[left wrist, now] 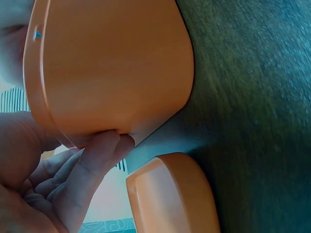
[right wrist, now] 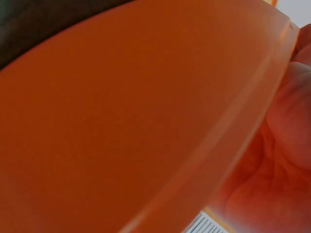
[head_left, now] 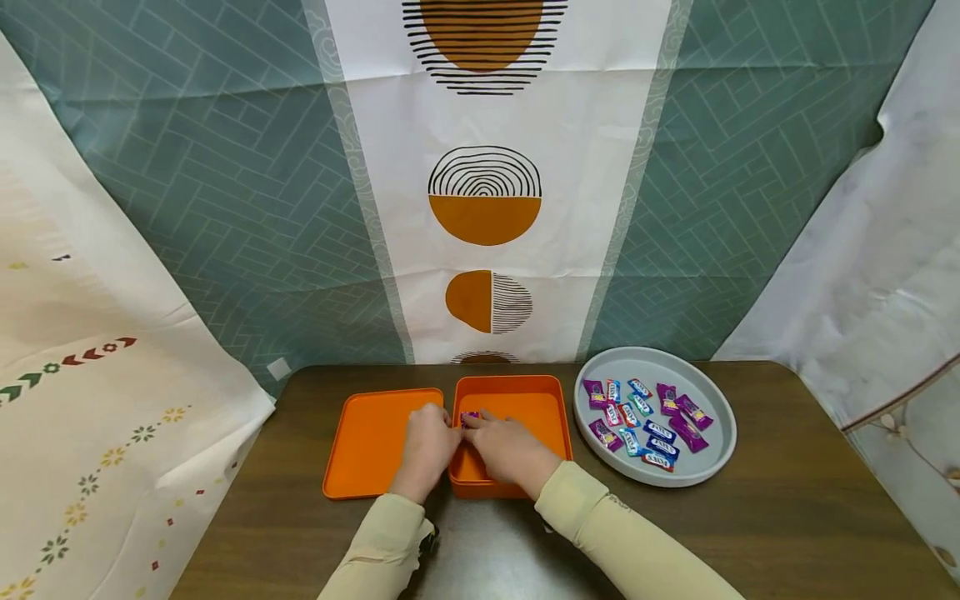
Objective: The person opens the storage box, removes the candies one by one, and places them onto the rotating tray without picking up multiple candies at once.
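An orange box (head_left: 540, 408) stands uncovered on the brown table. My left hand (head_left: 427, 446) grips its left wall, with fingertips on the outer side near a corner in the left wrist view. Inside the box, by that same wall, lies a purple-wrapped candy (head_left: 471, 416). My right hand (head_left: 504, 450) reaches over the front wall, its fingertips right at this candy. In the right wrist view the box wall hides those fingertips, so I cannot tell whether they pinch the candy. An orange lid (head_left: 367, 442) lies flat left of the box, partly behind my left hand.
A round grey tray (head_left: 708, 467) sits right of the box, holding several wrapped candies in purple, dark blue, red and light blue. Brown tabletop (head_left: 810, 500) extends to the right. A patterned cloth (head_left: 487, 125) hangs behind the table's back edge.
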Available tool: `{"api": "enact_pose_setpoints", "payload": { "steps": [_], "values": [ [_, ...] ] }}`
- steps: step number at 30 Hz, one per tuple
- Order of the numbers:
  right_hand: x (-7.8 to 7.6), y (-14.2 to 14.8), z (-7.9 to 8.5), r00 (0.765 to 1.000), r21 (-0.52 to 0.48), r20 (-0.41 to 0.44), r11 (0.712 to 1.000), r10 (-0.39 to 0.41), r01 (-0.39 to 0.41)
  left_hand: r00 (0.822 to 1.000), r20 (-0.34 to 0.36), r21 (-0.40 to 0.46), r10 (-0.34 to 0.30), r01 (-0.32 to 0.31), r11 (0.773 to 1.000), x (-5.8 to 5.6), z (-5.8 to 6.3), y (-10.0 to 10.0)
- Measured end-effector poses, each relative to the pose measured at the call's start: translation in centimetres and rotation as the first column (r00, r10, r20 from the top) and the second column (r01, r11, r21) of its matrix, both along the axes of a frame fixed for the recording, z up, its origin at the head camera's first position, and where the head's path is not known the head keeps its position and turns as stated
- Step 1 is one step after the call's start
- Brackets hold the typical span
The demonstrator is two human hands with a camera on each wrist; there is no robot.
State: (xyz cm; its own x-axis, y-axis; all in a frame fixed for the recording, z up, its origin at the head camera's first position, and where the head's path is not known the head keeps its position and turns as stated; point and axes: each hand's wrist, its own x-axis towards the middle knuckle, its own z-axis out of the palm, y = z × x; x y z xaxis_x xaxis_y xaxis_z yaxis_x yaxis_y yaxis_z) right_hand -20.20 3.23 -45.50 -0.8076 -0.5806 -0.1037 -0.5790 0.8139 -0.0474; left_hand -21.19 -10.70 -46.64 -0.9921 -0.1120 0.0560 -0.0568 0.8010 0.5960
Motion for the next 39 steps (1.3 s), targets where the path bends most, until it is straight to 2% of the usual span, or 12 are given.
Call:
{"api": "enact_pose_setpoints", "payload": {
  "steps": [3, 9, 15, 19, 27, 34, 39],
  "values": [
    [0.1, 0.1, -0.3, 1.0, 0.019, 0.024, 1.0, -0.009, 0.009, 1.0, 0.02, 0.002, 0.006, -0.006, 1.0, -0.1, -0.1, 0.0],
    [0.0, 0.5, -0.2, 1.0, -0.034, 0.019, 0.999, -0.016, 0.017, 1.0, 0.019, 0.014, 0.006, -0.006, 1.0, -0.2, -0.3, 0.0],
    [0.1, 1.0, 0.2, 0.994, -0.074, 0.075, 0.994, -0.075, 0.08, 1.0, 0.01, 0.02, -0.001, 0.0, 1.0, -0.2, -0.3, 0.0],
    [0.2, 1.3, 0.3, 0.992, -0.074, 0.073, 0.991, -0.106, 0.111, 1.0, 0.011, 0.022, -0.001, 0.001, 1.0, -0.1, -0.3, 0.0],
    [0.1, 2.0, -0.1, 0.996, -0.068, 0.011, 0.993, -0.092, 0.092, 0.999, 0.038, 0.023, 0.013, -0.013, 1.0, 0.0, -0.2, 0.0],
    [-0.3, 2.8, -0.3, 0.997, -0.111, 0.033, 0.991, -0.073, 0.076, 0.999, 0.04, 0.014, 0.015, -0.016, 1.0, 0.0, -0.3, 0.1],
    [-0.4, 3.5, 0.3, 0.995, -0.126, 0.067, 0.988, -0.079, 0.087, 0.999, 0.047, 0.019, 0.021, -0.022, 1.0, -0.1, -0.3, 0.1]
  ]
}}
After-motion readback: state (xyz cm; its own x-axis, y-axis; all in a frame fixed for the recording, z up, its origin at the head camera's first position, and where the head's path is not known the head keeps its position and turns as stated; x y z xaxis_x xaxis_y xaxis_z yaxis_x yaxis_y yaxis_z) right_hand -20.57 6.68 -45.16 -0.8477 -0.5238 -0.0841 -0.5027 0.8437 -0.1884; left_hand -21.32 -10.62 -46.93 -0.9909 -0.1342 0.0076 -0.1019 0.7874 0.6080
